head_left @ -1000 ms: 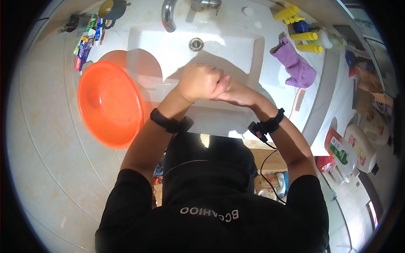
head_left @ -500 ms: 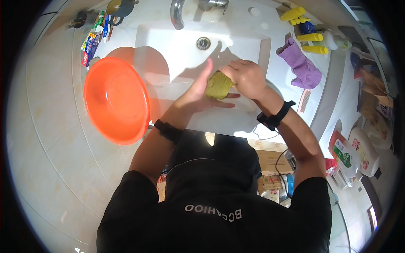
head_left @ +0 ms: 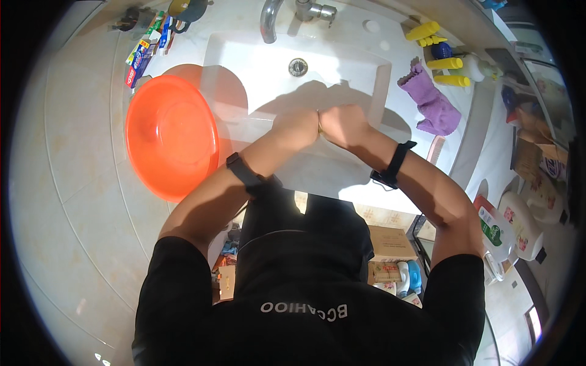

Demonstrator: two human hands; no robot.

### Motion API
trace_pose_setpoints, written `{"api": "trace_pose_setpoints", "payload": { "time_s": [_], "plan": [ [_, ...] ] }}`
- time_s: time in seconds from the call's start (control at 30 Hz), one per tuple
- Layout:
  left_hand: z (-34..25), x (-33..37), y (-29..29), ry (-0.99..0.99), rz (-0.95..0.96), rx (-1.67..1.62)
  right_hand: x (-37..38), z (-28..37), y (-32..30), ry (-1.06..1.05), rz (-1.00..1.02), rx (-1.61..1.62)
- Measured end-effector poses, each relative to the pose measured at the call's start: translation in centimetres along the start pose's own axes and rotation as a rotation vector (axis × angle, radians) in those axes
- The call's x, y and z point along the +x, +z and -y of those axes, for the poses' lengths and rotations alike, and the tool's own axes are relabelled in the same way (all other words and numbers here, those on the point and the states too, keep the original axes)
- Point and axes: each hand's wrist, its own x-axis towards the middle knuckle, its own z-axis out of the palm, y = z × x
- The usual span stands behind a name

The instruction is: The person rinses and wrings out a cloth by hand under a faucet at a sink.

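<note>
Over the white sink [head_left: 342, 67], my left hand [head_left: 296, 128] and my right hand [head_left: 345, 125] are clenched into fists and pressed against each other. Only a thin sliver of a yellow-green sponge [head_left: 318, 119] shows between them; the rest is hidden inside the fists. A black band sits on each wrist. The hands are below the drain [head_left: 298, 67] and the chrome tap [head_left: 271, 18].
An orange plastic basin [head_left: 171, 134] leans at the sink's left edge. Tubes and a mug [head_left: 143, 52] lie at the back left. A purple cloth [head_left: 430, 100] and yellow rollers [head_left: 445, 64] lie on the right. Bottles [head_left: 519, 219] stand far right, cardboard boxes [head_left: 390, 244] below.
The hands opened around the yellow-green sponge half a second ago, then closed tight over it again and moved slightly left and toward me.
</note>
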Motion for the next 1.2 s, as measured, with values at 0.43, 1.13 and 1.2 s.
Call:
{"api": "trace_pose_setpoints", "payload": {
  "time_s": [0.43,1.13,1.2],
  "plan": [
    [0.7,0.0,0.8,0.303,-0.355,0.347,-0.6,-0.2,-3.1,0.219,0.295,0.467],
    [0.8,-3.4,0.4,0.22,0.114,-0.214,-2.5,1.6,0.5,-0.128,-0.172,0.012],
    [0.2,-2.5,2.1,0.122,-0.004,-0.01,-1.8,1.2,0.3,-0.149,-0.098,0.013]
  ]
}}
